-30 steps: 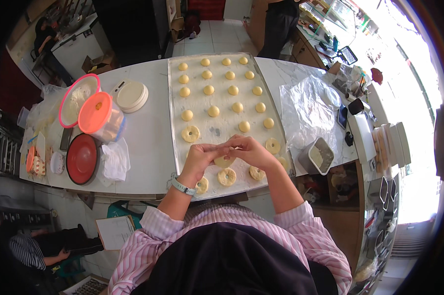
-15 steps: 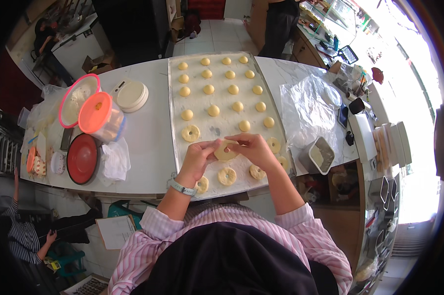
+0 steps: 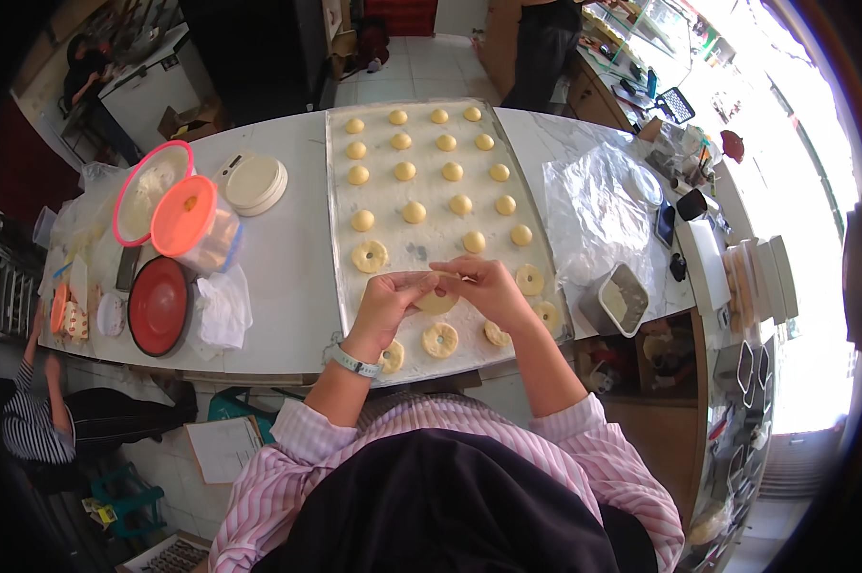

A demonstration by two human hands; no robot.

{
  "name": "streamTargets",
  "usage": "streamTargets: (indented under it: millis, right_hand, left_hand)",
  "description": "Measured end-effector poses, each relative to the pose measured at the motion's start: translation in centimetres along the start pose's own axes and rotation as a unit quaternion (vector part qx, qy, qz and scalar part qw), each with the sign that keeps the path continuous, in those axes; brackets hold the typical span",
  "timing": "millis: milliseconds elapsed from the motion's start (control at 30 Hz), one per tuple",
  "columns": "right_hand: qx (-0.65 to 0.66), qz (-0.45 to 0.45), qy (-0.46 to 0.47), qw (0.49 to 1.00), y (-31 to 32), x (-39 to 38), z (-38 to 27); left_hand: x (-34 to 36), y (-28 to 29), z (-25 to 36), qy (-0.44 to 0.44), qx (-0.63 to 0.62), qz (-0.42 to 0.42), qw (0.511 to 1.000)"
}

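Between both my hands is a ring of pale dough [image 3: 437, 302], held up over the near half of a large floured tray [image 3: 393, 315]. My left hand [image 3: 390, 304] pinches its left edge, and my right hand [image 3: 481, 288] grips its upper right side, fingertips close together at the top. Round dough balls [image 3: 414, 212] sit in rows over the tray's far part. Flattened dough rings with centre holes lie around my hands, among them one dough ring [image 3: 440, 340] just below and another ring [image 3: 370, 256] to the upper left.
Left on the table are a white scale [image 3: 255, 183], a tub with an orange lid [image 3: 184, 218], a pink-rimmed basin [image 3: 125, 205] and a red round pan [image 3: 159, 307]. Clear plastic sheeting [image 3: 598, 215] and a metal tin [image 3: 622, 301] lie right. A person in stripes [image 3: 39, 420] is at lower left.
My fingers have shifted slightly on the dough ring, which stays over the same spot. At lower left, the person in stripes has moved, both arms now raised toward the table.
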State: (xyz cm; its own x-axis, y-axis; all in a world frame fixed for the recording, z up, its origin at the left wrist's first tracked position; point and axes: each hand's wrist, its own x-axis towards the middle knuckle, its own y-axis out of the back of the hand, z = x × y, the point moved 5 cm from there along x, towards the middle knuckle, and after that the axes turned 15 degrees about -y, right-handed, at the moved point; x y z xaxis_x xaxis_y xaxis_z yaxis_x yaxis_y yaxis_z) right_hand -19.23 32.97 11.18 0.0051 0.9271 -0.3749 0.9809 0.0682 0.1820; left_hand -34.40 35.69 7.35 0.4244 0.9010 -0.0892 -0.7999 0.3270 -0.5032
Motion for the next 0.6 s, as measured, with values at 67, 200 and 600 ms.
streamTargets:
  millis: [67, 200, 600]
  right_hand:
    - [0.013, -0.001, -0.006, 1.000, 0.0, 0.0, 0.2]
    - [0.012, 0.015, -0.034, 0.999, 0.4, 0.2, -0.1]
    - [-0.008, -0.001, -0.033, 0.999, -0.2, 0.6, 0.5]
  left_hand:
    - [0.0, 0.7, -0.3, -0.005, 0.014, 0.043, 0.999]
    - [0.1, 0.7, -0.8, 0.012, -0.020, 0.012, 1.000]
    - [0.3, 1.1, -0.9, 0.010, -0.036, 0.042, 0.998]
